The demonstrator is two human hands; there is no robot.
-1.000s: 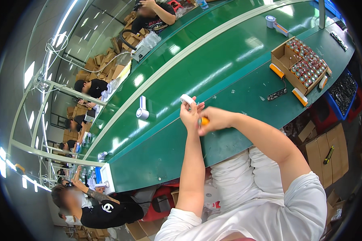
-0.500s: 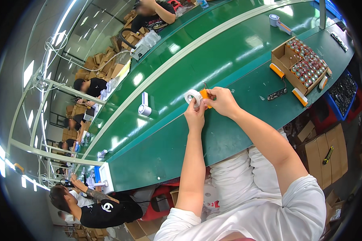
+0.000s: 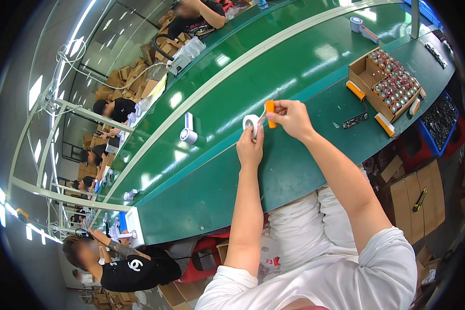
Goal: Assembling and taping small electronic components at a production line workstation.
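Observation:
My left hand (image 3: 250, 150) is closed around a white ring-shaped roll of tape (image 3: 250, 123), with its hole turned toward the upper left. In my right hand (image 3: 294, 118), an orange elongated plastic piece (image 3: 270, 113) is pinched upright between thumb and fingers. A pale strip seems to stretch from the roll to the orange piece. Both hands are above the dark green bench edge (image 3: 206, 181), close together but not touching.
At the right stands a cardboard box (image 3: 364, 72) of red-wired cylindrical parts. Beside it lie orange pieces (image 3: 355, 90) and a small circuit board (image 3: 355, 121). White-grey devices (image 3: 188, 136) sit on the green conveyor (image 3: 227, 113). A co-worker (image 3: 134, 266) is at the left.
My right hand has moved up and slightly right with the orange piece, away from the roll. The orange piece is now upright, and a gap has opened between it and the roll.

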